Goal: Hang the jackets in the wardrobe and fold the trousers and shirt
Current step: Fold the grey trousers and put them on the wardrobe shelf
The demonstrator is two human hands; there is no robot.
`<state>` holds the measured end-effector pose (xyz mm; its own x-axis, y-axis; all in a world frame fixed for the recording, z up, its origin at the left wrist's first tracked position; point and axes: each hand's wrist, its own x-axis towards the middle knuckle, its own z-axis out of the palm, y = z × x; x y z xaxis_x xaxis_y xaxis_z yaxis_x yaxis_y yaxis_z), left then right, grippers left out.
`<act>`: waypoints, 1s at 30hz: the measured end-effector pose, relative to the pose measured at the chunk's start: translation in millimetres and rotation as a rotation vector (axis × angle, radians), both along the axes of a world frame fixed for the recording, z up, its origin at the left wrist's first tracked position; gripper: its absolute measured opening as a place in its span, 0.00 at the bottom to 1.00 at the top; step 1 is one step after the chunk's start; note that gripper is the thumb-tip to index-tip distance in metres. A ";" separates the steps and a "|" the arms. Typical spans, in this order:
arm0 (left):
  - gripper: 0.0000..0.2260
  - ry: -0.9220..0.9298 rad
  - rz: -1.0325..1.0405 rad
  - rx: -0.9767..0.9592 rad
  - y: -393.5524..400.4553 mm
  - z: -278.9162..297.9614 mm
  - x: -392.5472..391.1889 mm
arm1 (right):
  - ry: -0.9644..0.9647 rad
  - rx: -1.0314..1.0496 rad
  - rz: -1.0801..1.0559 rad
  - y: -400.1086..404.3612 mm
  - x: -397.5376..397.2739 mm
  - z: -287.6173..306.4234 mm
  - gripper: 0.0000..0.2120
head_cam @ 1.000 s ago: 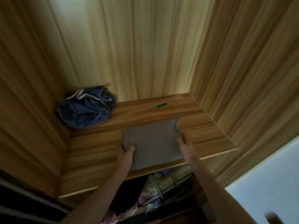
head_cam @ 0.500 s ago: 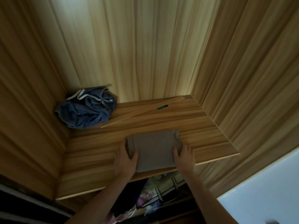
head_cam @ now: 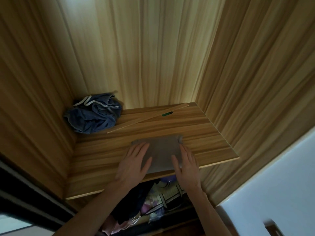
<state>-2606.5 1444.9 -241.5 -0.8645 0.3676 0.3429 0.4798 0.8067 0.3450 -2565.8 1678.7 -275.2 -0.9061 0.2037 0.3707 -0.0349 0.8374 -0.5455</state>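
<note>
A folded grey garment point(head_cam: 161, 151) lies flat on the wooden wardrobe shelf point(head_cam: 208, 138), near its front edge. My left hand point(head_cam: 134, 162) rests flat on its left side with fingers straight. On the garment's right edge lies my right hand point(head_cam: 185, 165), fingers also straight and pressing down. Both forearms reach up from below the shelf.
A crumpled blue garment with white drawstrings point(head_cam: 93, 114) sits in the shelf's back left corner. A thin wooden strip point(head_cam: 148, 117) lies diagonally behind the grey garment. Below the shelf hang dark clothes point(head_cam: 131, 206) and a patterned bag point(head_cam: 162, 198). Wardrobe walls close in on three sides.
The grey garment has slid further back onto the shelf. Both hands went from holding its sides to lying flat on top of it.
</note>
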 end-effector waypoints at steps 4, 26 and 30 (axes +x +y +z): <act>0.24 0.129 -0.006 -0.016 -20.3 25.8 19.0 | 0.038 0.057 -0.036 -13.6 25.8 24.8 0.32; 0.24 0.076 -0.516 0.224 -51.0 74.0 104.8 | 0.010 0.314 -0.524 -109.4 218.2 120.1 0.31; 0.25 0.068 -0.674 0.231 -24.5 70.3 142.2 | 0.019 0.304 -0.679 -115.4 283.4 122.6 0.29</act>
<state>-2464.3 1420.5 -171.2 -0.4489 0.7257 0.5215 0.8746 0.2370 0.4230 -2282.4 1563.3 -152.6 -0.6103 0.6021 0.5147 0.5366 0.7922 -0.2906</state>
